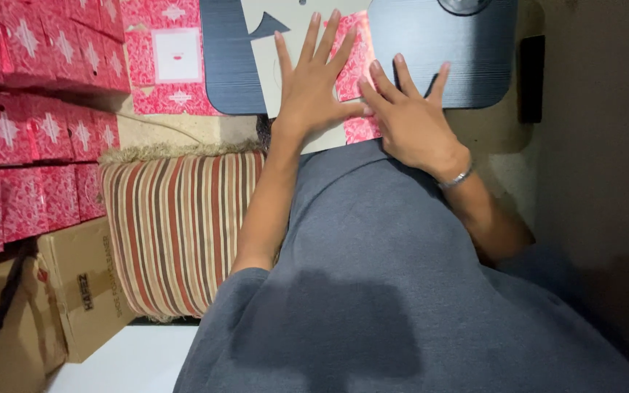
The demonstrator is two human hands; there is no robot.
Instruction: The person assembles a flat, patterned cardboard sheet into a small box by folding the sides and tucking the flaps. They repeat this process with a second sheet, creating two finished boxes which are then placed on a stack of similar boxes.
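red patterned boxes [38,109] stacked at left, brown cardboard carton [85,291] below, flat red box sheet [354,65] under both hands.

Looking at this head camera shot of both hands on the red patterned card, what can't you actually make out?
Head view only:
- Red patterned card: its middle is covered by the left hand and right hand.
- Dark tabletop: its far side is cut off by the top edge.
- Stacked red boxes: cut off by the left edge.

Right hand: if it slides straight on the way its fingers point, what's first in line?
Probably the bare dark tabletop. The right hand lies at the edge of the red patterned sheet; fingers already reach onto the dark surface.
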